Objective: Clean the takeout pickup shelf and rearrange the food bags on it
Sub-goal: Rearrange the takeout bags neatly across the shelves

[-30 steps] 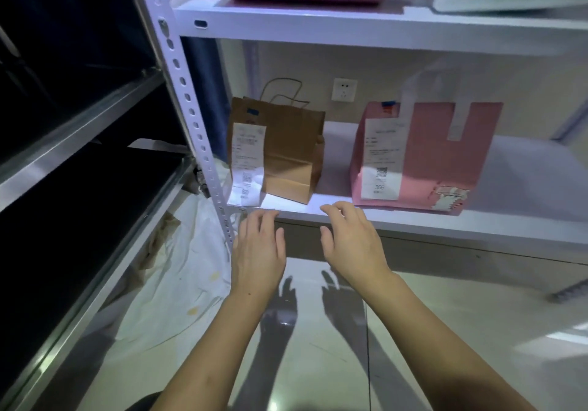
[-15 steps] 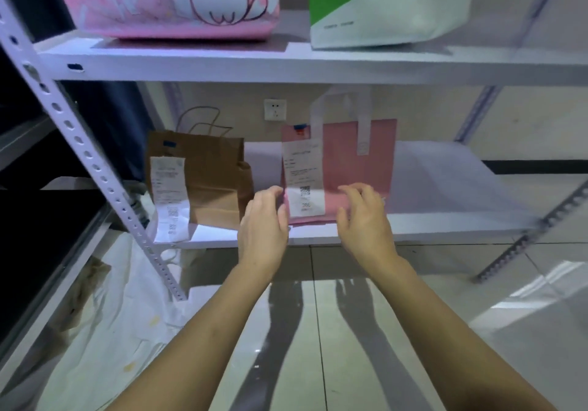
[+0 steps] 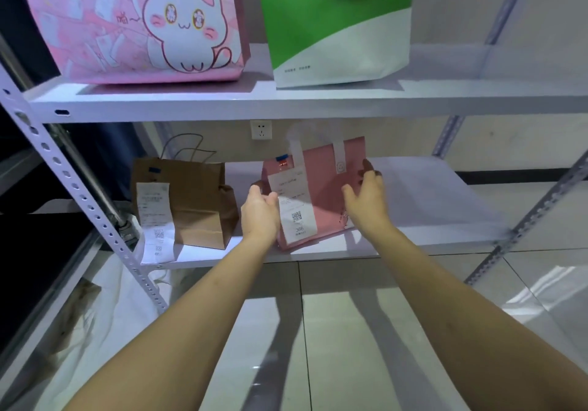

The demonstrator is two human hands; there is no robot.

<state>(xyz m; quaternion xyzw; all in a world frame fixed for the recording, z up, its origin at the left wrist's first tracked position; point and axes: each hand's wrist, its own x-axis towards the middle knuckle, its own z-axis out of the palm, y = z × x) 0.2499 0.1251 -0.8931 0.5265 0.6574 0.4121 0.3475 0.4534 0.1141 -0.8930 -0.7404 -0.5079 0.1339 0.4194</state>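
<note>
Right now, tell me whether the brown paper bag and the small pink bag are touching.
Apart. The head view shows a strip of bare white shelf between the brown paper bag and the small pink bag.
</note>
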